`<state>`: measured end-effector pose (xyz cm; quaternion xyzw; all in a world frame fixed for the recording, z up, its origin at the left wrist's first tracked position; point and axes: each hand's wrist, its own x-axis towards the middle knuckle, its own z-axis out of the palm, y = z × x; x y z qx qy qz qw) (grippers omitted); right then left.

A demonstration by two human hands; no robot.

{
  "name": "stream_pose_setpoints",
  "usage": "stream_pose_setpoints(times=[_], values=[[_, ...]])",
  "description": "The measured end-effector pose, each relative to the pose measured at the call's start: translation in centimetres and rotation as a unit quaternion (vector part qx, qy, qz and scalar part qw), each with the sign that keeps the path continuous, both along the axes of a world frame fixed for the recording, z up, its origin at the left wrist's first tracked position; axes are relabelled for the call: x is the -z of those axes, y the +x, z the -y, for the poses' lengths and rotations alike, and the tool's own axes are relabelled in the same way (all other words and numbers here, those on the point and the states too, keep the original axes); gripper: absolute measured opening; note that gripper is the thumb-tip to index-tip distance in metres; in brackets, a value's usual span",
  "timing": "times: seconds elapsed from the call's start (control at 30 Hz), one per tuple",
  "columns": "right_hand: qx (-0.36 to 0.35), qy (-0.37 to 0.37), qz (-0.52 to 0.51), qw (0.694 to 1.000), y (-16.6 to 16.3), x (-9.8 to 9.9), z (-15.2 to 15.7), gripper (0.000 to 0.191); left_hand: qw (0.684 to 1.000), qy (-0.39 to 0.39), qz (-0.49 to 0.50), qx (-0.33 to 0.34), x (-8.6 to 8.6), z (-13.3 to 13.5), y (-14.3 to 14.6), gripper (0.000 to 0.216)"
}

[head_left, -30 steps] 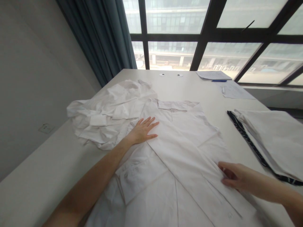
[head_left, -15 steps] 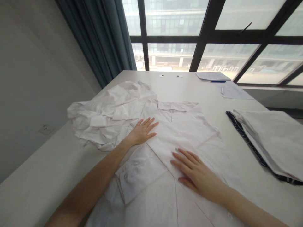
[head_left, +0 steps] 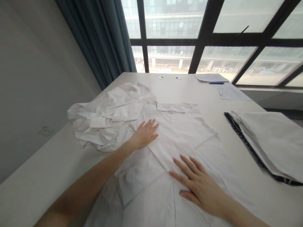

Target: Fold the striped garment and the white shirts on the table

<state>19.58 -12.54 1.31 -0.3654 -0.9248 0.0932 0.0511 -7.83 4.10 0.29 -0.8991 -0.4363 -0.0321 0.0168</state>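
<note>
A white shirt (head_left: 184,129) lies spread on the table, its collar toward the window and a sleeve with a buttoned cuff folded across it. My left hand (head_left: 145,134) rests flat on the cloth below the collar, fingers spread. Lower and to the right, my right hand (head_left: 196,183) lies palm down on the same shirt with its fingers apart. Neither hand grips the cloth. Beside my left hand is a crumpled heap of white cloth (head_left: 111,107), which touches the shirt's left side.
The white table (head_left: 54,164) reaches to a window. A folded white garment (head_left: 274,135) lies on dark cloth (head_left: 246,142) at the right. Papers (head_left: 234,93) and a blue pen (head_left: 216,83) lie at the far right. A dark curtain (head_left: 99,37) hangs at the left.
My right hand has slid slightly down toward me, its fingers spreading wider. My left hand has shifted a little. The view has tilted slightly.
</note>
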Motion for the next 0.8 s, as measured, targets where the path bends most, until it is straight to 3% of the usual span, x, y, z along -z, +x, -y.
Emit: stream_pose_setpoints(times=[0.1, 0.2, 0.6, 0.8], values=[[0.003, 0.009, -0.009, 1.000, 0.0, 0.2, 0.0, 0.061, 0.996, -0.004, 0.023, 0.089, -0.2, 1.8, 2.3, 0.055], [0.005, 0.017, -0.014, 1.000, 0.0, 0.4, 0.1, 0.062, 0.991, -0.030, 0.031, 0.127, 0.0, 2.3, 4.0, 0.063], [-0.031, 0.000, 0.015, 0.999, -0.1, 0.0, 0.5, 0.065, 0.998, -0.059, 0.014, -0.013, 0.8, -5.3, 2.5, 0.071], [-0.041, -0.012, 0.033, 0.999, 0.2, -0.2, 0.9, 0.064, 0.999, -0.034, 0.012, -0.015, 1.2, -6.4, 1.9, 0.069]])
